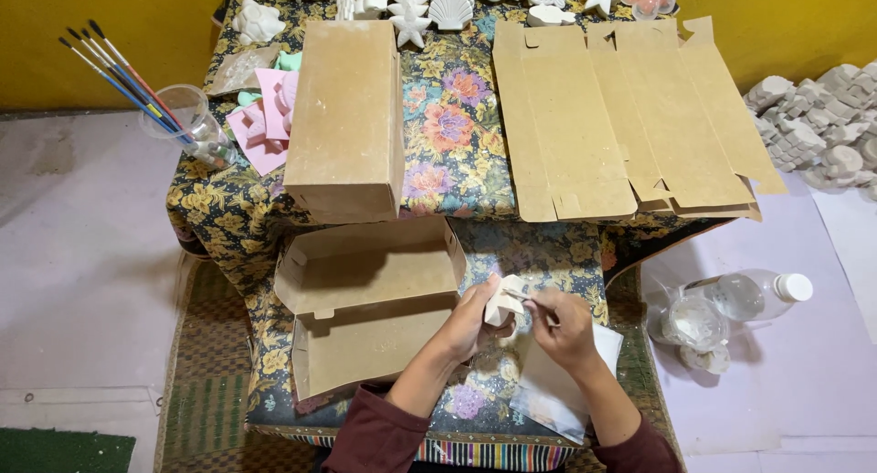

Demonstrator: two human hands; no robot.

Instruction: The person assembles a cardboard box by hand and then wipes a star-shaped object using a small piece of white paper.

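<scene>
My left hand (475,322) holds a small white plaster figure (504,299) over the flowered cloth (548,254). My right hand (564,327) is beside it and pinches a thin stick-like tool (530,297) whose tip touches the figure. Just left of my hands lies an open brown cardboard box (365,308), empty inside. Under my right wrist lies a clear plastic bag with white paper (557,386).
A closed cardboard box (347,116) and several flattened box blanks (630,116) lie on the low table. White plaster shapes (429,2) line its far edge, more are piled at right (818,126). A cup of paintbrushes (178,116), pink pieces (265,121) and a plastic bottle (754,295) lie around.
</scene>
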